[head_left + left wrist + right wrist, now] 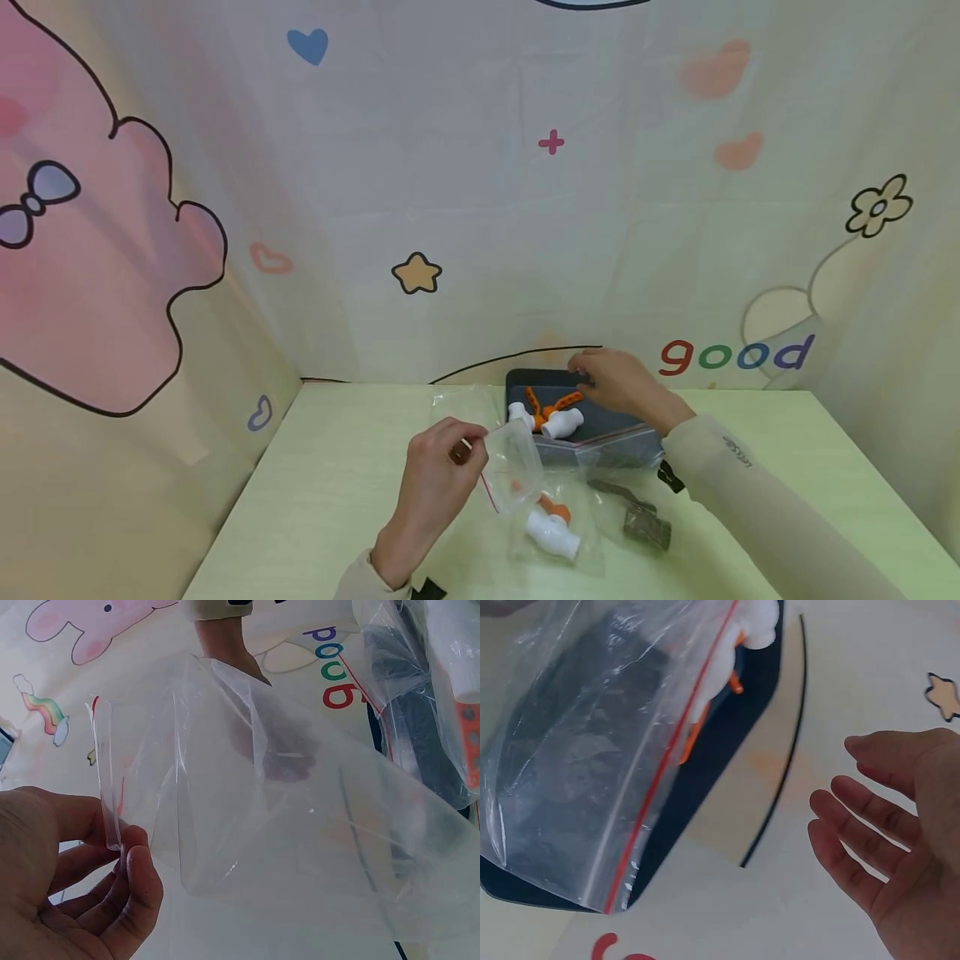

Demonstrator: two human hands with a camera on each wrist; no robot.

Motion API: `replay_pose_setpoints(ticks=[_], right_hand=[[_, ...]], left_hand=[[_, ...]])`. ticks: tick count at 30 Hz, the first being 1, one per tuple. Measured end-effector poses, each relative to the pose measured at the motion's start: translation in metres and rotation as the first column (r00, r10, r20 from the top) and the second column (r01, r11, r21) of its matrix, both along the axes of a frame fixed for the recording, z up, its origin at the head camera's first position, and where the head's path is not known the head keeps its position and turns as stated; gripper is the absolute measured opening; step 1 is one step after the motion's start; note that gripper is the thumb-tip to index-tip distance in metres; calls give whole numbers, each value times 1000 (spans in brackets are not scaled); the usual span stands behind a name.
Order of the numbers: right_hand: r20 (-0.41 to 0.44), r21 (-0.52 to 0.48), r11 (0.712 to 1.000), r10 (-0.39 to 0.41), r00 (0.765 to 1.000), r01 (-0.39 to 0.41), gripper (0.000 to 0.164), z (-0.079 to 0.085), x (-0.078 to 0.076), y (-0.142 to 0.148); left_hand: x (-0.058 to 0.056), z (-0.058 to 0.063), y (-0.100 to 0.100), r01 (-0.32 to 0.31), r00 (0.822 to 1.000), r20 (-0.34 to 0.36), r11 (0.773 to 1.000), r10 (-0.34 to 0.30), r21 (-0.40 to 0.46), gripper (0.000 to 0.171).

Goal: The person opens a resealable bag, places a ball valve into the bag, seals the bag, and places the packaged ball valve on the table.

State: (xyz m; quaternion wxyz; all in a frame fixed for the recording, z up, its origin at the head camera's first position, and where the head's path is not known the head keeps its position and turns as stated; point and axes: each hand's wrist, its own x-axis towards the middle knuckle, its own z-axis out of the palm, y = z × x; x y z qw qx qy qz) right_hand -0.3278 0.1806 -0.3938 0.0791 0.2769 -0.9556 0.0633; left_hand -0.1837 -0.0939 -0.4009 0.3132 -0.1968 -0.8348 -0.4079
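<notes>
My left hand (438, 471) pinches a clear zip bag (510, 458) by its edge. The left wrist view shows thumb and fingertips on the strip beside the red line, the limp bag (225, 825) spreading rightward with nothing visible inside it. My right hand (618, 379) hovers over the far right of a dark tray (536, 377), its fingers loosely bent and holding nothing in the right wrist view. White valves (562, 423) with orange handles (564, 401) lie in the tray. Another clear zip bag (570, 780) with a red seal line drapes over the tray's near side.
On the pale green table (322, 500), nearer me, a bagged white valve (553, 535) with an orange handle lies beside a bagged dark grey part (647, 527). A clear bag (461, 404) lies left of the tray. A printed curtain (465, 192) hangs behind the table.
</notes>
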Motion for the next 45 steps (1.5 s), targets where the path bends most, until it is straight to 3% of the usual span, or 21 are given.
replay_pose_setpoints(ticks=[8,14,21,26,30,36,41,45], right_hand=[[135,120,992,-64,989,48,32,-32,-27,-7],[194,183,980,-112,975,76,42,-49,-32,-14],[298,233,967,-168,939,99,50,-62,-37,-17],[314,223,967,-193,929,126,42,-72,-42,-14],[287,206,969,-192,938,135,36,-77,-45,-11],[244,235,963,-191,951,133,13,-81,-42,-3],[284,226,959,-234,930,172,14,-78,-37,4],[274,201,963,-233,933,182,6,-71,-36,4]], left_hand=[[1,0,0,-1,1000,31,1000,1,6,17],[0,-3,3,5,999,33,1000,-6,16,19],[-1,-2,6,19,1000,16,999,-20,28,20],[0,-2,6,14,1000,21,1000,-15,25,19],[0,-2,5,6,1000,25,1000,-7,17,19],[1,-3,4,8,999,50,1000,-9,20,18],[1,-3,2,2,999,36,1000,-3,9,18],[1,-3,1,1,1000,31,1000,-1,7,18]])
